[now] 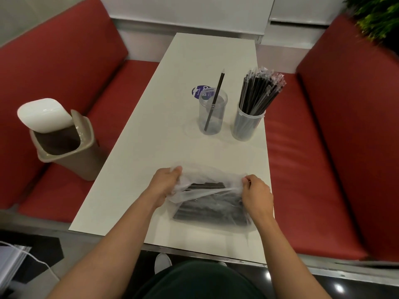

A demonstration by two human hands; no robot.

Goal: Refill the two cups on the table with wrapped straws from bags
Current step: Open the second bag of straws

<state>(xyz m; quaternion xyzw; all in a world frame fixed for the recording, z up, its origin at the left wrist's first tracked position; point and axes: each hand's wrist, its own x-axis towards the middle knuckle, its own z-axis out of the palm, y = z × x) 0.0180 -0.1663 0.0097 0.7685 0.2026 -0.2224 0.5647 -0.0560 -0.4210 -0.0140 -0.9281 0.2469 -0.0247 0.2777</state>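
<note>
A clear plastic bag (212, 209) full of black wrapped straws lies on the white table (151, 147) near its front edge. My left hand (165, 184) grips the bag's mouth at its left side, and my right hand (257, 194) grips it at the right, so the opening is pulled apart. Farther back stand two clear cups. The left cup (212, 114) holds a single black straw. The right cup (247, 124) is packed with several wrapped black straws (261, 91).
A beige swing-lid bin (62, 139) sits on the red bench seat at the left. Another red bench (313, 158) runs along the right. A round purple sticker (197, 91) lies behind the left cup. A green plant (380, 16) hangs at the top right.
</note>
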